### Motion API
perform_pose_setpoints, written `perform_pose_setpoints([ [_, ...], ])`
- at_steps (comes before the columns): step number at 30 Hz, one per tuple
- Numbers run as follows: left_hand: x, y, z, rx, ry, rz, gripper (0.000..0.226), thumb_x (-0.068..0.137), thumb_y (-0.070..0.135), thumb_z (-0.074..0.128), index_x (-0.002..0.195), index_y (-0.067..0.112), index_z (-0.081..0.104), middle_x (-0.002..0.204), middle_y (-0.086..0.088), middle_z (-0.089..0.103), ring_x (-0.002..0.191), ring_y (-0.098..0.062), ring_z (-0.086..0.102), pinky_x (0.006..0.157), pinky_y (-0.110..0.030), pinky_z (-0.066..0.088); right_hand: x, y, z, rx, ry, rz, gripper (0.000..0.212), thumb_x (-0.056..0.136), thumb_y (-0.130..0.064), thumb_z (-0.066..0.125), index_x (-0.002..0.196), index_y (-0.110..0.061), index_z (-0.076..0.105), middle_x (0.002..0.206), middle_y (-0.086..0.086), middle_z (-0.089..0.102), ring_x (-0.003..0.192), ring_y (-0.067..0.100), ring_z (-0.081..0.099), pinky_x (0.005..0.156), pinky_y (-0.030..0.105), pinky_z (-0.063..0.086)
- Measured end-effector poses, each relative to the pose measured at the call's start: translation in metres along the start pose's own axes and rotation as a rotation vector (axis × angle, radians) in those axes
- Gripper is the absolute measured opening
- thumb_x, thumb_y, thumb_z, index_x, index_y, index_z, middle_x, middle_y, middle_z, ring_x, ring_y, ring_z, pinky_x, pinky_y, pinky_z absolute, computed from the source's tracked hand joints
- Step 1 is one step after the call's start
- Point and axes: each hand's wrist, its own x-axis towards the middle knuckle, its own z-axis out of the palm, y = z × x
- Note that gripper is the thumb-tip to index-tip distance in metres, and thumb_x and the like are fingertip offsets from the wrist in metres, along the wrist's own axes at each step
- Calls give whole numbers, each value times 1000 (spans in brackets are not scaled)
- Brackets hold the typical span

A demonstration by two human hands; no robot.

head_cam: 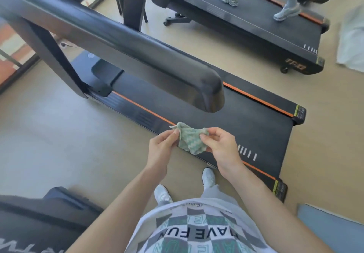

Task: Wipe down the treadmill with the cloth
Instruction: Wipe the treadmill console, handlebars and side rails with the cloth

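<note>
At far left, part of one dark machine [39, 219] is cut off by the frame's edge. The left hand [160, 149] pinches the left corner of the single green-and-white cloth [190, 139], grip pressed together on the fabric; the right hand [221, 148] pinches its right side the same way. The crumpled cloth hangs in the air between them, above the near edge of the treadmill [246, 126], whose handrail [122, 55] hides part of the belt. A second treadmill [256, 30] lies beyond, two sneakered feet on it, the walker cut off above.
</note>
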Motion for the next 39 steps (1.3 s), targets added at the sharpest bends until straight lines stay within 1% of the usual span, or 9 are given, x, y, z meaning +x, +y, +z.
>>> perform_pose_setpoints([
  [4, 5, 4, -15, -89, -26, -105, 23, 107, 18, 50, 100, 7, 70, 100, -11, 77, 90, -22, 74, 72, -28, 59, -7, 7, 16, 33, 12, 56, 18, 94, 1, 65, 109, -8, 68, 98, 8, 76, 82, 13, 71, 68, 22, 57],
  [7, 10, 7, -20, -139, -10, -172, 25, 108, 21, 49, 103, 7, 70, 103, -14, 77, 87, -23, 75, 65, -30, 60, -9, 12, 25, 5, -43, 113, 14, 98, -7, 62, 108, -7, 72, 105, 11, 77, 94, 19, 70, 88, 38, 57],
  [9, 14, 13, -22, -198, -13, -249, 29, 106, 29, 51, 110, 9, 71, 106, -12, 77, 87, -23, 75, 71, -33, 61, -10, 13, 30, 43, -56, 183, 17, 99, -15, 62, 106, -3, 72, 105, 13, 75, 97, 23, 66, 99, 49, 53],
  [12, 20, 27, -21, -304, -114, -408, 44, 102, 48, 53, 118, 11, 70, 111, -9, 77, 94, -25, 75, 90, -41, 57, -6, 6, 35, 284, -46, 285, 9, 100, -17, 62, 97, -9, 64, 102, 11, 72, 97, 26, 66, 97, 52, 55],
  [17, 39, 42, 0, -360, -126, -408, 23, 104, 17, 52, 119, 5, 65, 93, -8, 78, 77, -21, 76, 67, -32, 60, 9, -18, 36, 709, -33, 382, 23, 103, -14, 55, 119, -1, 64, 110, 15, 74, 92, 25, 73, 78, 37, 63],
  [20, 50, 55, 15, -477, -107, -425, 20, 105, 15, 50, 109, 3, 65, 93, -10, 76, 81, -22, 75, 75, -34, 62, 17, -34, 31, 890, -41, 424, 20, 103, -12, 53, 107, 3, 66, 105, 18, 75, 98, 28, 72, 91, 37, 59],
  [25, 56, 67, 27, -685, -134, -421, 29, 106, 19, 43, 93, 6, 65, 89, -10, 72, 89, -28, 69, 89, -43, 53, 22, -40, 23, 1080, -76, 363, 25, 90, -9, 57, 112, -2, 66, 138, 17, 62, 130, 32, 58, 111, 42, 45],
  [32, 62, 77, -10, -943, -322, -446, 55, 96, 52, 45, 122, 7, 62, 144, -13, 59, 134, -33, 56, 116, -43, 37, 2, -37, 40, 1340, -158, 234, 56, 93, -54, 53, 125, -9, 62, 135, 14, 62, 133, 32, 54, 107, 51, 46],
  [39, 98, 117, -65, -965, -455, -559, 64, 84, 69, 57, 100, 7, 58, 108, -13, 65, 109, -37, 65, 98, -48, 50, 12, -45, 114, 1396, -55, 66, 88, 83, -79, 54, 137, -9, 58, 145, 13, 57, 134, 36, 55, 115, 51, 38],
])
